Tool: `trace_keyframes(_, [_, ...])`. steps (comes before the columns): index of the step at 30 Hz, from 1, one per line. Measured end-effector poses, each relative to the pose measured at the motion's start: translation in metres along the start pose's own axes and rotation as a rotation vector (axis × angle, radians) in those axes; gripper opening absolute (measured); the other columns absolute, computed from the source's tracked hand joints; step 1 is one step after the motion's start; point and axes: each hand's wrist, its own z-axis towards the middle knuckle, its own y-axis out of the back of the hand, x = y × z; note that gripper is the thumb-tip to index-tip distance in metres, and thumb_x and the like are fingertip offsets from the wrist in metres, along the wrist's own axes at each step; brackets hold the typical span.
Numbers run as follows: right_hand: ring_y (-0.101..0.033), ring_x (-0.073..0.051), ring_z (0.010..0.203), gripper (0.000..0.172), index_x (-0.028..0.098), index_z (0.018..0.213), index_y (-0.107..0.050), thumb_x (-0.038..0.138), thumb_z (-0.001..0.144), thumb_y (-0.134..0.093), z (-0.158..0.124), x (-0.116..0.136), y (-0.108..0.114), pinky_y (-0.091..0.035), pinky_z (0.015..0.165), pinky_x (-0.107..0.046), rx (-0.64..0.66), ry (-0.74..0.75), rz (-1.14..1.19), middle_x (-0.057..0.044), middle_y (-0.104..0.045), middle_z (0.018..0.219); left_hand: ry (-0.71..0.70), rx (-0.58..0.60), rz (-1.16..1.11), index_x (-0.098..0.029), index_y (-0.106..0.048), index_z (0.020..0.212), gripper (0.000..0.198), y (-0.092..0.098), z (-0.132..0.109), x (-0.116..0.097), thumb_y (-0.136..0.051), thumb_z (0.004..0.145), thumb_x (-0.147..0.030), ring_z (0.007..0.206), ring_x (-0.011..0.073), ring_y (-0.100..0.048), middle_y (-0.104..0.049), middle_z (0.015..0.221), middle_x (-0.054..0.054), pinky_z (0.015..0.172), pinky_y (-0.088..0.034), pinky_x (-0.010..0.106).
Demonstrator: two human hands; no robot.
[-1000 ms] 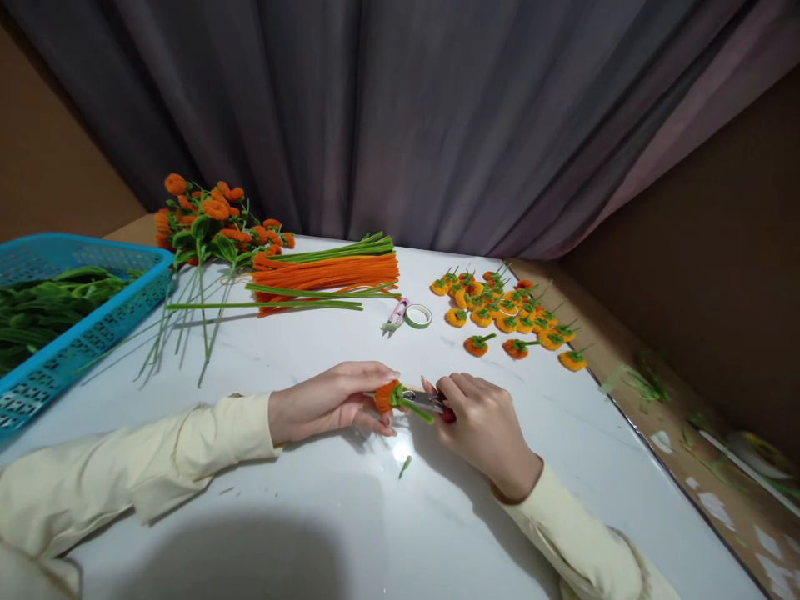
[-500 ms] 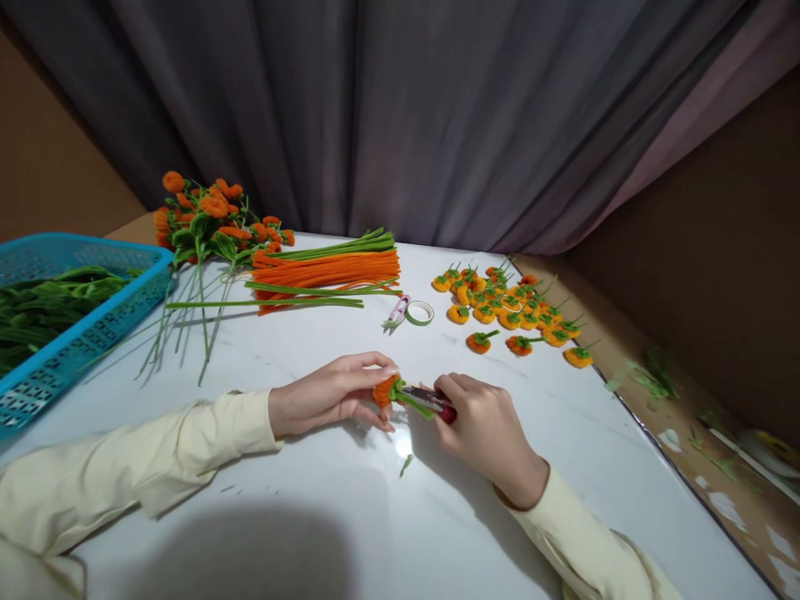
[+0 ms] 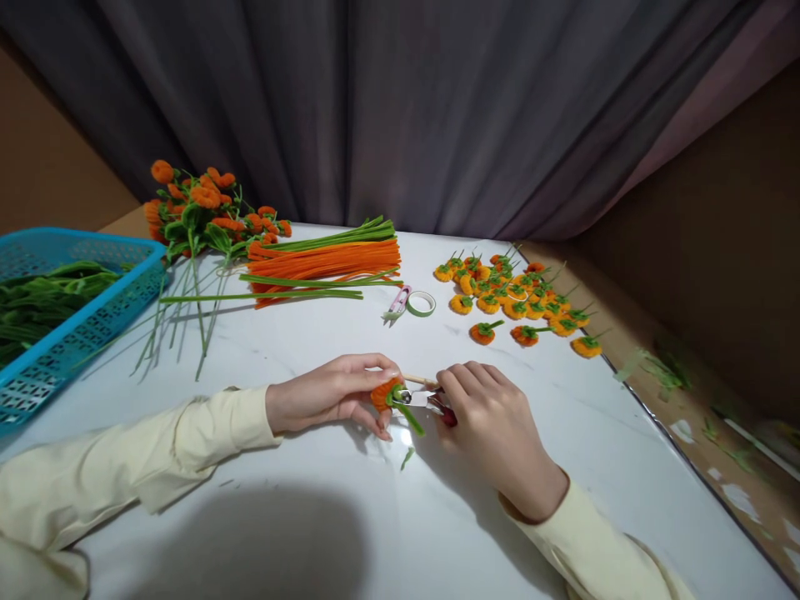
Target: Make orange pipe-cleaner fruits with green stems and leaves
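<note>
My left hand (image 3: 334, 390) pinches a small orange pipe-cleaner flower (image 3: 381, 397) between thumb and fingers. A green stem (image 3: 411, 420) slants down and right from its green base. In my right hand (image 3: 491, 417) is a pair of pliers (image 3: 423, 399) with metal jaws and red handles, mostly covered by the fingers. The jaws meet the green base of the flower; whether they grip it I cannot tell. Just above the pliers a thin tan stick (image 3: 420, 379) shows between the hands. Below them a green scrap (image 3: 407, 457) lies on the white table (image 3: 300, 533).
Orange pipe cleaners (image 3: 325, 262) and green ones (image 3: 356, 234) lie behind the hands, near pink-handled snips (image 3: 397, 305) and a tape roll (image 3: 421, 303). Several flower heads (image 3: 516, 308) sit at right. A blue basket (image 3: 81, 321) of leaves and an orange bouquet (image 3: 206, 196) are left.
My right hand has turned the pliers, so more of the jaws shows and the tan stick is now visible. The green stem points more steeply downward. The view has shifted slightly.
</note>
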Motion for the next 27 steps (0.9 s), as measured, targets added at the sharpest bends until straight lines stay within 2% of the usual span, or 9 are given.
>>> trace_keyframes(14, [-0.040,-0.014,0.047,0.022,0.017,0.057,-0.052,0.014,0.078,-0.044,-0.003,0.001,0.000,-0.021,0.053,-0.028,-0.060,0.020,-0.071,-0.001,-0.051,0.050,0.002,0.003,-0.005,-0.014,-0.054,0.096,0.019,0.000,0.000,0.000,-0.056,0.086,-0.031,0.062,0.0144,-0.063,-0.062,0.072,0.004,0.063,-0.055,0.028])
trace_keyframes(24, [-0.041,-0.011,0.042,0.012,0.017,0.058,-0.054,0.011,0.058,-0.044,-0.007,-0.002,-0.012,-0.017,0.048,-0.026,0.051,-0.070,0.064,0.000,-0.054,0.050,-0.039,0.009,-0.010,-0.013,-0.056,0.099,0.016,0.000,0.000,0.003,-0.048,0.090,-0.025,0.066,0.0138,-0.063,-0.060,0.073,0.004,0.067,-0.055,0.030])
trace_keyframes(27, [-0.041,-0.011,0.042,0.012,0.017,0.058,-0.054,0.011,0.057,-0.043,-0.007,-0.004,-0.016,-0.016,0.047,-0.026,0.063,-0.072,0.090,0.000,-0.054,0.050,-0.051,0.003,-0.014,-0.013,-0.056,0.101,0.017,0.001,0.000,0.004,-0.048,0.090,-0.023,0.069,0.0148,-0.064,-0.061,0.076,0.006,0.071,-0.055,0.031])
